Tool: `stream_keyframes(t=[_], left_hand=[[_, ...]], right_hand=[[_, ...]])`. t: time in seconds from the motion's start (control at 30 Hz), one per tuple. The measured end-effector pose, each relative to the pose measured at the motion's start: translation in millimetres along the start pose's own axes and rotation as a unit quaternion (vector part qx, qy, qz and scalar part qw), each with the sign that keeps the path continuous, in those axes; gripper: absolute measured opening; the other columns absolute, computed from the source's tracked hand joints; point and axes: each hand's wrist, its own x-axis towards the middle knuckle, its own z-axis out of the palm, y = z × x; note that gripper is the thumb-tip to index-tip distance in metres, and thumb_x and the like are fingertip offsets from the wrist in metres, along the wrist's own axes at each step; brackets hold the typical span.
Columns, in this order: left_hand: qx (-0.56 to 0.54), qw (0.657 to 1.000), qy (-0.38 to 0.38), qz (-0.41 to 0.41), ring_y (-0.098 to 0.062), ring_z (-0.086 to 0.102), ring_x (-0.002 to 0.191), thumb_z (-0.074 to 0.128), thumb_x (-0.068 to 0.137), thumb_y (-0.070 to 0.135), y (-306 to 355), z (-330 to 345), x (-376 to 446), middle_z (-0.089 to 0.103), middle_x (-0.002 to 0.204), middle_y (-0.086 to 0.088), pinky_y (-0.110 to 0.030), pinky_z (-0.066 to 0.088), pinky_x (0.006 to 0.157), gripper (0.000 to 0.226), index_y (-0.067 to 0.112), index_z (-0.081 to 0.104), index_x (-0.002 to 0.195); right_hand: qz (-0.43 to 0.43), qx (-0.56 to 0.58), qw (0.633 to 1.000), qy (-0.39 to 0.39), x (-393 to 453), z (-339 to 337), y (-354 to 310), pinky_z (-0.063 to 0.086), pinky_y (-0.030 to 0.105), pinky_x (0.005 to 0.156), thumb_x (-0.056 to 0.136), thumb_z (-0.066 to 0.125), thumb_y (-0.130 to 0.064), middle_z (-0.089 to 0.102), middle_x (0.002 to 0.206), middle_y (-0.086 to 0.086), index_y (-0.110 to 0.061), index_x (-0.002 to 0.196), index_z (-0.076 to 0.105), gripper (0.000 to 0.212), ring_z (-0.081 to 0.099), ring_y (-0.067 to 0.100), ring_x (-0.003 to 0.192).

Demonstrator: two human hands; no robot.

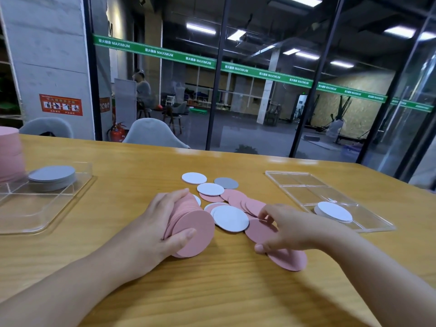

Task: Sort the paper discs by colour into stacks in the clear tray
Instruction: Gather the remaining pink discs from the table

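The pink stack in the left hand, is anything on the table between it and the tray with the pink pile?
Nothing visible: bare table lies between the pink stack and the left tray.

Loose discs (226, 199) scattered mid-table (212, 291), a held stack (191, 223) at their left, one tray (47, 208) far left holding a stack (52, 177), another tray (330, 185) right with a stack (333, 211) in its near compartment

Your left hand (162, 223) covers the rear of the pink stack (191, 228); disc count unreadable. Your right hand (286, 228) hides part of a pink disc (289, 259). Tall pink pile (9, 153) and left tray (47, 208) are cut by the left edge and blurred.
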Motion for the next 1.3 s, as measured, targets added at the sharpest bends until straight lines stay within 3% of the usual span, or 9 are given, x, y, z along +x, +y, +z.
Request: stream_keyframes(t=[0.1,0.27,0.43,0.77,0.9,1.1,1.2,1.3], left_hand=[[0.005,1.000,-0.004,0.001,0.025,0.028,0.110,0.050,0.078,0.061,0.7,-0.5,-0.1,0.013,0.123,0.045,-0.001,0.031,0.085,0.063,0.061,0.008,0.124],[0.001,1.000,-0.001,0.002,0.025,0.030,0.109,0.048,0.076,0.063,1.4,-1.1,0.8,0.015,0.124,0.044,0.002,0.031,0.084,0.062,0.062,0.009,0.124],[-0.002,1.000,-0.005,0.001,0.025,0.029,0.110,0.043,0.066,0.070,2.1,-1.4,0.6,0.015,0.122,0.046,0.002,0.031,0.084,0.065,0.063,0.011,0.122],[-0.009,1.000,0.006,0.002,0.025,0.030,0.110,0.041,0.061,0.080,1.7,-0.6,0.2,0.017,0.120,0.048,0.003,0.029,0.082,0.065,0.068,0.011,0.117],[-0.004,1.000,0.009,-0.005,0.025,0.030,0.111,0.040,0.056,0.084,2.0,-1.2,-0.5,0.016,0.121,0.048,0.000,0.032,0.083,0.066,0.071,0.011,0.115],[-0.005,1.000,0.009,-0.004,0.026,0.030,0.111,0.030,0.046,0.098,0.1,-0.8,0.8,0.017,0.120,0.049,0.003,0.030,0.083,0.077,0.071,0.012,0.116],[-0.003,1.000,0.012,0.002,0.026,0.028,0.112,0.040,0.053,0.088,0.2,0.6,1.2,0.015,0.120,0.050,0.005,0.028,0.083,0.071,0.069,0.014,0.116],[-0.001,1.000,0.013,0.004,0.027,0.028,0.112,0.040,0.060,0.078,0.3,1.9,1.6,0.015,0.121,0.049,0.005,0.027,0.083,0.064,0.066,0.015,0.118]], right_hand=[[-0.008,0.000,1.000,-0.017,-5.9,-8.1,8.9,0.041,0.026,0.091,0.072,0.069,-0.059,0.045,0.131,-0.017,-0.034,0.130,0.041,0.069,0.049,0.007,0.109],[-0.012,-0.038,0.996,-0.076,-8.6,-9.6,13.9,0.041,0.030,0.096,0.068,0.074,-0.055,0.033,0.138,-0.018,-0.040,0.144,0.021,0.094,0.046,0.011,0.119],[-0.010,0.010,0.995,-0.095,-4.8,-9.1,13.5,0.036,0.022,0.089,0.069,0.077,-0.050,0.043,0.121,-0.017,-0.040,0.146,0.017,0.098,0.046,0.009,0.110],[-0.012,0.050,0.994,-0.096,-2.1,-7.9,12.0,0.040,0.022,0.081,0.067,0.079,-0.049,0.043,0.098,-0.024,-0.038,0.126,0.038,0.073,0.050,0.008,0.099],[-0.006,0.055,0.995,-0.084,-1.4,-6.5,15.0,0.042,0.027,0.088,0.064,0.080,-0.051,0.049,0.102,-0.016,-0.032,0.116,0.042,0.068,0.050,0.011,0.097],[-0.031,0.062,0.997,-0.028,-1.6,-8.2,16.2,0.035,0.024,0.064,0.069,0.078,-0.046,0.047,0.083,-0.016,-0.033,0.081,0.039,0.043,0.043,0.007,0.076],[-0.077,0.114,0.990,0.025,-1.8,-9.5,14.3,0.035,0.021,0.061,0.075,0.075,-0.037,0.047,0.081,-0.017,-0.034,0.083,0.044,0.033,0.043,0.003,0.071],[-0.131,0.195,0.971,0.046,-1.1,-7.9,7.7,0.044,0.021,0.072,0.083,0.070,-0.027,0.055,0.085,-0.018,-0.035,0.090,0.053,0.020,0.052,0.003,0.078]])
